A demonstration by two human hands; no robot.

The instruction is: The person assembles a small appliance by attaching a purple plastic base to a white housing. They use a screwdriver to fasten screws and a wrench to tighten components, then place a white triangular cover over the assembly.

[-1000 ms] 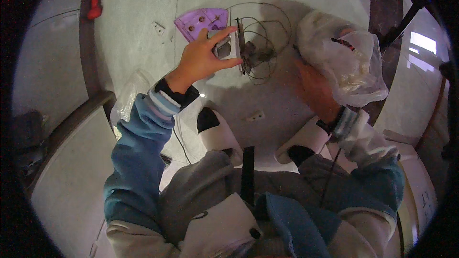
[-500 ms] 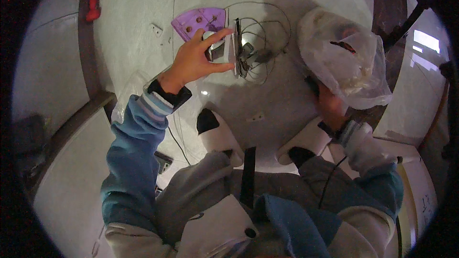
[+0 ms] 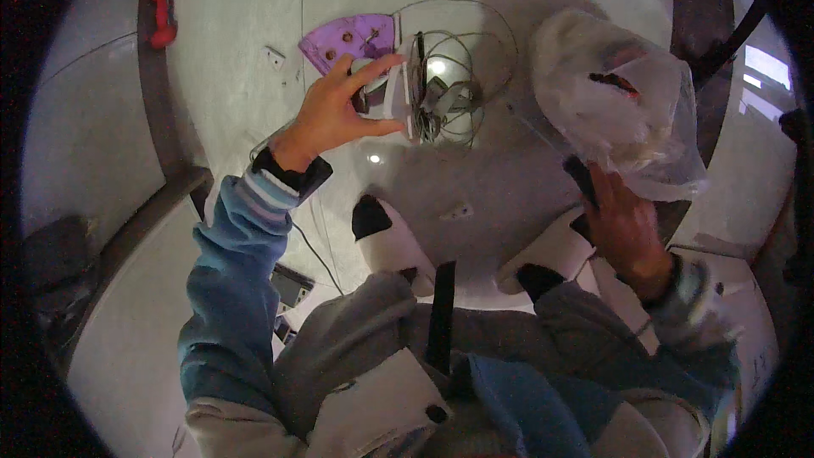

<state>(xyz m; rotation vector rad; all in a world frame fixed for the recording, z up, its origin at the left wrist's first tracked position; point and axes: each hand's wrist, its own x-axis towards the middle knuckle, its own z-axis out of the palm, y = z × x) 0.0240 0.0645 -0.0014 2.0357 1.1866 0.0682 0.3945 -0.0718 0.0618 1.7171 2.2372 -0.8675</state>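
While left hand (image 3: 335, 114) grips white device (image 3: 392, 97), right hand (image 3: 623, 225) holding plastic bag (image 3: 623, 102)

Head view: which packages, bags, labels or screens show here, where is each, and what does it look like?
Clear plastic bag: upper right, held up by the right hand, crumpled, whitish, pale contents.
Small white flat device: top centre, in the left hand, by tangled grey wires.
No readable labels or screens.

Blue sleeves with striped, black-edged cuffs, grey trousers, white shoes with black toes.
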